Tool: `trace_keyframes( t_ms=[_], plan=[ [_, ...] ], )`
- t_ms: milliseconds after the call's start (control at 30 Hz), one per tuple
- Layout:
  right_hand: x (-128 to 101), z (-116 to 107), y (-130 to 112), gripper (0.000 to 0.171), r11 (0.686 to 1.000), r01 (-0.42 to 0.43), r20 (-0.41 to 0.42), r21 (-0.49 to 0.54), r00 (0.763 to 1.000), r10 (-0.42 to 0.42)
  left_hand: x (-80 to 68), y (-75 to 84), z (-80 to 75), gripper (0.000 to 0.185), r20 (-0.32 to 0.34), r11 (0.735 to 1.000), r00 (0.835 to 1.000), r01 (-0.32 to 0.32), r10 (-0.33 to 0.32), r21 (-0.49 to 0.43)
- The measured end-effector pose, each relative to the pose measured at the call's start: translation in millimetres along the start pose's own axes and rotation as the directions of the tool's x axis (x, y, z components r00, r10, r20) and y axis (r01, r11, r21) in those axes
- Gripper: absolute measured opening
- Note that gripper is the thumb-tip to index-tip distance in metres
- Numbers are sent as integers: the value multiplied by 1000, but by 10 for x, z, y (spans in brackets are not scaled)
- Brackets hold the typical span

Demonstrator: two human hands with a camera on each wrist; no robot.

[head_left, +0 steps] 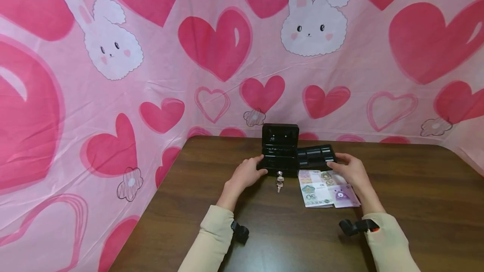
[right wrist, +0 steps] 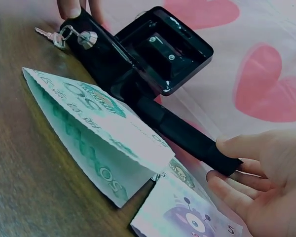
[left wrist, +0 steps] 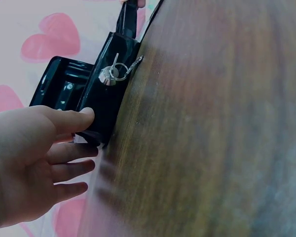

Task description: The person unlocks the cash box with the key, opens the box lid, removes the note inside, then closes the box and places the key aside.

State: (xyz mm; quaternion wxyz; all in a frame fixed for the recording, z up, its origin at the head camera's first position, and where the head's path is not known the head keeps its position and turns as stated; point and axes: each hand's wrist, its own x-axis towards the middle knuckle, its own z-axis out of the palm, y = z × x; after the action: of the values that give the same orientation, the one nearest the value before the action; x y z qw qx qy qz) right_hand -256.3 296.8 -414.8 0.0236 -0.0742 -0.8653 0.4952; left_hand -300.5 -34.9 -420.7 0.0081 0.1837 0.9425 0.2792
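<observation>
A black cash box (head_left: 280,163) stands with its lid raised toward the back. Keys on a ring (head_left: 280,184) hang from the lock on its front. My left hand (head_left: 247,173) holds the box's left end, thumb at the front corner; in the left wrist view the other fingers (left wrist: 71,170) lie fairly straight alongside. To the right of the box is a black coin tray (head_left: 315,157) with compartments. My right hand (head_left: 352,170) pinches the tray's right end between thumb and fingers, as the right wrist view (right wrist: 256,177) confirms.
Folded paper notes (head_left: 317,194), green and purple, lie on the brown wooden table (head_left: 276,230) in front of the tray and near my right wrist. A pink cloth (head_left: 215,108) with hearts and rabbits hangs behind the table. Each wrist wears a black strap.
</observation>
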Motion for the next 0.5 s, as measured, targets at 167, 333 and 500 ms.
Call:
trace_keyframes(
  t_ms=[167,333,500],
  plan=[
    [4,-28,27,75,998,54,-9,14,998,-54,-1,7,0,58,1,1000,1000,4,-4,-1],
    [7,-70,52,78,996,70,-26,58,997,-68,0,19,-11,58,6,1000,1000,10,-10,-3],
    [4,-112,58,81,984,77,-25,162,997,-74,-4,29,-26,58,12,1000,1000,8,-8,-4]
  ],
)
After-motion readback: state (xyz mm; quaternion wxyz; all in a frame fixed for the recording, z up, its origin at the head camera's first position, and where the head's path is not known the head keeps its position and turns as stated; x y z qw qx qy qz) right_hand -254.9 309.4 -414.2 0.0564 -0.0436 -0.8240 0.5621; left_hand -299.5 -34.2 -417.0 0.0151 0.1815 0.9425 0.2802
